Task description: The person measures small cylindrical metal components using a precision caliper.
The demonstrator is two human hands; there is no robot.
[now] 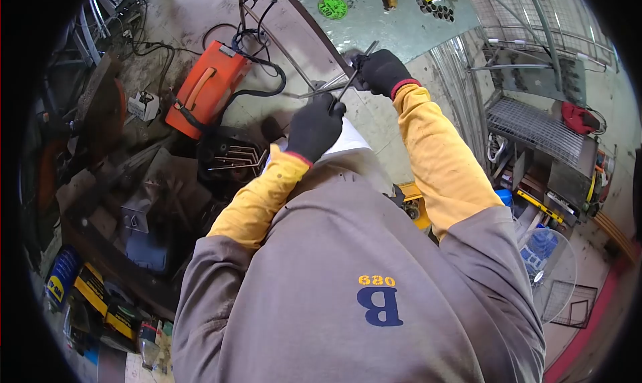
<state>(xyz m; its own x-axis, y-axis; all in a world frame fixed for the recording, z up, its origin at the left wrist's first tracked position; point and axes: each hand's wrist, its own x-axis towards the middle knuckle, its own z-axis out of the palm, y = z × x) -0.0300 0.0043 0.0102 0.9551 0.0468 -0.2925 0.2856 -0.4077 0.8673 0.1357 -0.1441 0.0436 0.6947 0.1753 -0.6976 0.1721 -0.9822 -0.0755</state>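
Between left hand (315,129) and right hand (384,72) (both gloved) slants a rod (348,85).

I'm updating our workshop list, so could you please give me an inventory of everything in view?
Metal rod: one, grey, between the hands
Machine with handle: one, orange, left of the hands
White box: one, white, left of the machine
Flat surface: one, grey-green, top centre
Round disc: one, bright green, on that surface
Short tubes: several, grey, that surface's right side
Mesh rack: one, grey, right
Can: one, blue and yellow, lower left
Other clutter: uncounted, mixed colours, both sides, partly too dark to tell
Shirt: one, grey-brown, bottom centre
Sleeves: two, yellow, on the forearms
Left hand: one, black-gloved, at the rod's lower end
Right hand: one, black-gloved, upper centre
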